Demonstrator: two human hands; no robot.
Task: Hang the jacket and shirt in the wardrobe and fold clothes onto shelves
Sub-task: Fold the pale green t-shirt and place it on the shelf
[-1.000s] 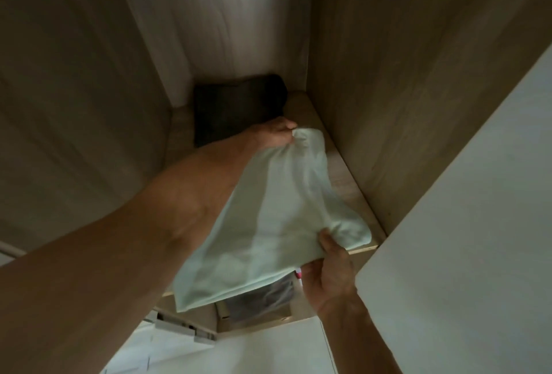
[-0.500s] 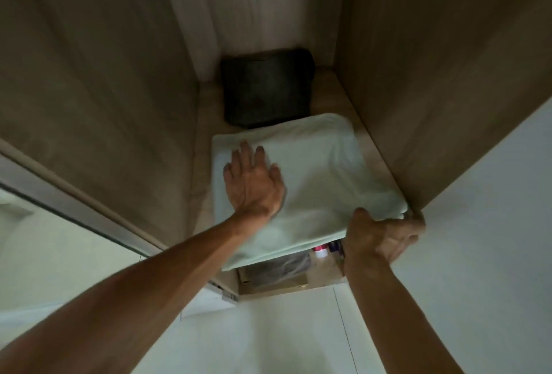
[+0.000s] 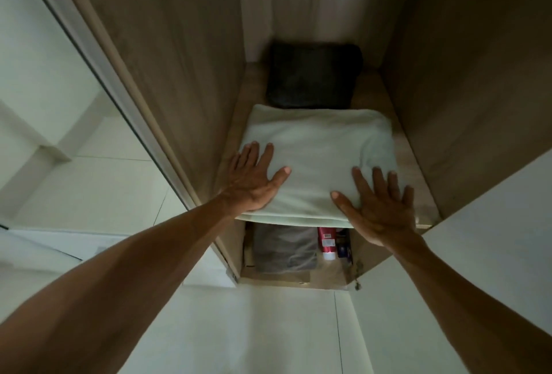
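A folded pale green cloth (image 3: 316, 149) lies flat on a wooden wardrobe shelf (image 3: 415, 176), its front edge hanging slightly over the shelf's lip. My left hand (image 3: 254, 176) lies flat on its front left corner with fingers spread. Spread flat as well, my right hand (image 3: 379, 203) presses the front right corner. Behind the pale cloth sits a folded dark garment (image 3: 313, 74) against the back wall.
Wooden side walls close in the shelf on both sides. On the shelf below lie a folded grey garment (image 3: 283, 249), a red bottle (image 3: 327, 242) and a dark blue bottle (image 3: 343, 246). A sliding door edge (image 3: 98, 53) runs along the left, a white panel (image 3: 493, 254) at right.
My right hand let go of the cloth's front corner and now lies flat on top. My left hand slid toward the front left corner. The cloth has settled squarely on the shelf.
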